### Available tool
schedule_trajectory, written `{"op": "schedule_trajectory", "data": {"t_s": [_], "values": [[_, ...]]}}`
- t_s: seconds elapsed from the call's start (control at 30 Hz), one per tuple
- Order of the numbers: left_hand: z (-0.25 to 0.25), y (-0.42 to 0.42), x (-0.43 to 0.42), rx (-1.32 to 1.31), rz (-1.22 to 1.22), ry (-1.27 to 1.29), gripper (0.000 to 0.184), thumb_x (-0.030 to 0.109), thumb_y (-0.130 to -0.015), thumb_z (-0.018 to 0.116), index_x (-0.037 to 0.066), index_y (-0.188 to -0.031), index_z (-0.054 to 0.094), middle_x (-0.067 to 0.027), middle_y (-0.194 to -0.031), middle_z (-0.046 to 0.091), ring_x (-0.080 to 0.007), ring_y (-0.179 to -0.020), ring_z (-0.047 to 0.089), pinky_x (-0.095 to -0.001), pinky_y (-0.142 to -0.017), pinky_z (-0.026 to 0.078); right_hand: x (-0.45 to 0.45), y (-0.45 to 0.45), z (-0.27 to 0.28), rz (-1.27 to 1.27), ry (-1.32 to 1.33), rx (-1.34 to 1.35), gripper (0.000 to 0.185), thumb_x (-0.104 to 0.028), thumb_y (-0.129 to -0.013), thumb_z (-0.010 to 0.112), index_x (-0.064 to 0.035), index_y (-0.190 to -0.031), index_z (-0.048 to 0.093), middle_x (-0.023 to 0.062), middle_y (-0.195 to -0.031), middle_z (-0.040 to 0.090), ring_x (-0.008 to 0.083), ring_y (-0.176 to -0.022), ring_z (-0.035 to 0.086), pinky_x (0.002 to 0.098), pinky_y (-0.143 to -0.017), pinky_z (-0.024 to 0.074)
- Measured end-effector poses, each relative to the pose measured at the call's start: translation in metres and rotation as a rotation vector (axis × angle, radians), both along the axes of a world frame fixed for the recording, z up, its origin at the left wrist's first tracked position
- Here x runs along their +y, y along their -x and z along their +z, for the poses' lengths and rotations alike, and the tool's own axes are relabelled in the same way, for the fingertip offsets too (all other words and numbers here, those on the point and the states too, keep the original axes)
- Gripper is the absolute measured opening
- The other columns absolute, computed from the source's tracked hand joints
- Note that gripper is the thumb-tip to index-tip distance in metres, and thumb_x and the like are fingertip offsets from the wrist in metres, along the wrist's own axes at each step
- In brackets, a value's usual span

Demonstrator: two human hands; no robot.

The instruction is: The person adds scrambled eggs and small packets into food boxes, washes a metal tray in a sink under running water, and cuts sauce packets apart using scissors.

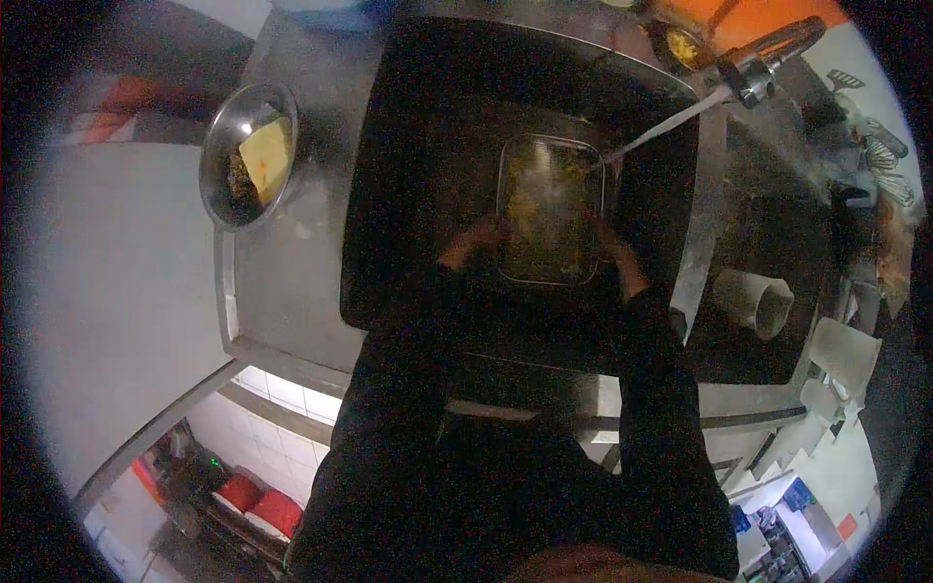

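Observation:
A rectangular metal-rimmed tray (551,209) with yellowish pieces in it lies in a dark, deep sink (428,146). My left hand (478,240) is at the tray's left side and my right hand (618,255) at its right side, both reaching in from dark sleeves. The fingers of each are dim and blurred against the tray's edges, so their hold cannot be made out. From a faucet (753,80) at the upper right, a stream of water (671,123) runs down to the tray's upper right corner.
On the steel counter (292,282) at the left stands a round metal bowl (210,175) with a yellow slab and dark bits. A white cylindrical container (750,303) lies in the right basin. Several utensils (882,151) hang or lie at the far right.

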State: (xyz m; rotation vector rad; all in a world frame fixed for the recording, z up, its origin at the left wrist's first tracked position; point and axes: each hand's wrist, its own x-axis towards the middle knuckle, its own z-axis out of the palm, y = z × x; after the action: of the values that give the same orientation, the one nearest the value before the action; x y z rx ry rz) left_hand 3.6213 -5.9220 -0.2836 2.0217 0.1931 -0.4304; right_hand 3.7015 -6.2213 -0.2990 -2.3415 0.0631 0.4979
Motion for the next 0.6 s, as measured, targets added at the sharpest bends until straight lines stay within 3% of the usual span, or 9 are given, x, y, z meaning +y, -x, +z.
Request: {"op": "schedule_trajectory", "data": {"t_s": [0.4, 0.47, 0.53, 0.57, 0.6], "values": [[-0.007, -0.013, -0.016, -0.002, -0.044, 0.049, 0.038, 0.033, -0.091, 0.035, 0.003, -0.107, 0.052, -0.0157, -0.090, 0.056, -0.0295, -0.072, 0.053, -0.0391, -0.068, 0.044, 0.000, 0.011, -0.026, 0.100, 0.112, 0.031, 0.031, -0.023, -0.086, 0.048, -0.0051, -0.109, 0.057, 0.0172, -0.106, 0.056, 0.0301, -0.098, 0.053, 0.0421, -0.084, 0.0427], [-0.005, -0.022, -0.017, -0.034, -0.018, 0.004, 0.038, 0.033, -0.091, 0.035, 0.003, -0.107, 0.052, -0.0157, -0.089, 0.056, -0.0295, -0.071, 0.053, -0.0390, -0.068, 0.044, 0.000, -0.005, -0.030, 0.238, 0.241, 0.088, 0.031, -0.023, -0.086, 0.048, -0.0053, -0.109, 0.058, 0.0172, -0.106, 0.056, 0.0301, -0.098, 0.053, 0.0420, -0.085, 0.0425], [-0.002, -0.040, -0.022, -0.085, 0.021, -0.058, 0.039, 0.033, -0.091, 0.035, 0.003, -0.107, 0.052, -0.0156, -0.089, 0.057, -0.0295, -0.071, 0.053, -0.0390, -0.067, 0.044, 0.002, -0.055, -0.020, 0.545, 0.366, 0.135, 0.029, -0.027, -0.086, 0.051, -0.0062, -0.104, 0.060, 0.0150, -0.093, 0.061, 0.0269, -0.086, 0.058, 0.0389, -0.075, 0.0473], [0.004, -0.049, -0.025, -0.110, 0.035, -0.083, 0.039, 0.034, -0.091, 0.035, 0.003, -0.107, 0.052, -0.0156, -0.088, 0.057, -0.0294, -0.070, 0.053, -0.0389, -0.067, 0.044, -0.011, -0.084, -0.041, 0.496, 0.004, 0.127, 0.029, -0.028, -0.085, 0.052, -0.0058, -0.104, 0.060, 0.0137, -0.087, 0.062, 0.0248, -0.081, 0.060, 0.0371, -0.071, 0.0487], [0.006, -0.064, -0.030, -0.147, 0.052, -0.100, 0.039, 0.034, -0.091, 0.035, 0.003, -0.107, 0.053, -0.0156, -0.088, 0.057, -0.0294, -0.070, 0.053, -0.0389, -0.067, 0.045, 0.015, -0.094, 0.009, 0.460, -0.232, 0.026, 0.027, -0.026, -0.085, 0.053, -0.0045, -0.100, 0.060, 0.0121, -0.083, 0.063, 0.0231, -0.075, 0.060, 0.0358, -0.067, 0.0491]]}}
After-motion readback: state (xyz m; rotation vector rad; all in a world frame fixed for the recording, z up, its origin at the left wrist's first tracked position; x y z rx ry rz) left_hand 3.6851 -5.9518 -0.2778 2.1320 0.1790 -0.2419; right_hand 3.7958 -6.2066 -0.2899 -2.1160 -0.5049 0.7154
